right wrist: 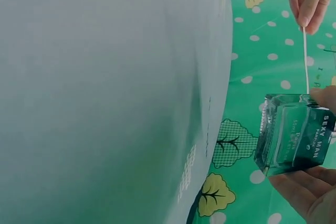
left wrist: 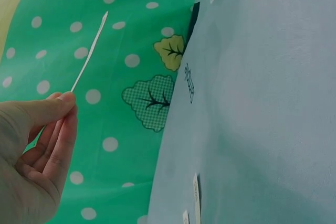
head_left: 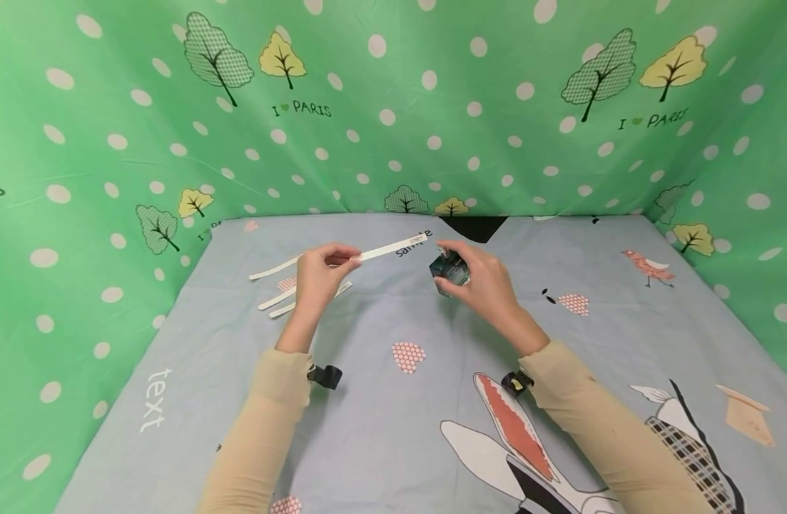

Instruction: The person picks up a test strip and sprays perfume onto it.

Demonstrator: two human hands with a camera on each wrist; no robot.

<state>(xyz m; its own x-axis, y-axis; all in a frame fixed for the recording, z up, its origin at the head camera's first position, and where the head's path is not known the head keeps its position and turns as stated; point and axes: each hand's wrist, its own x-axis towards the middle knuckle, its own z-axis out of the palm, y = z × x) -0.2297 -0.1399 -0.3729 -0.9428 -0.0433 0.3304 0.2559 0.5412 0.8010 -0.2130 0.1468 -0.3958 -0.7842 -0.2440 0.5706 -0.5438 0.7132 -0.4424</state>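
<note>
Between thumb and fingers, my left hand (head_left: 317,282) pinches one end of a white paper test strip (head_left: 393,248). The strip points right and slightly up, above the bedspread. My right hand (head_left: 489,285) grips a dark teal glass perfume bottle (head_left: 449,271), its index finger at the top by the sprayer and its thumb low on the glass. A small gap separates the strip's free end from the bottle in the head view. Lettering shows on the perfume bottle (right wrist: 294,137) in the right wrist view. Only a thin edge of the strip (left wrist: 90,53) shows in the left wrist view.
Several more strips (head_left: 279,298) lie on the grey-blue printed cloth (head_left: 367,428), under and beside the left hand. A green dotted curtain (head_left: 342,164) hangs behind and on both sides. Both wrists wear black camera bands (head_left: 325,376).
</note>
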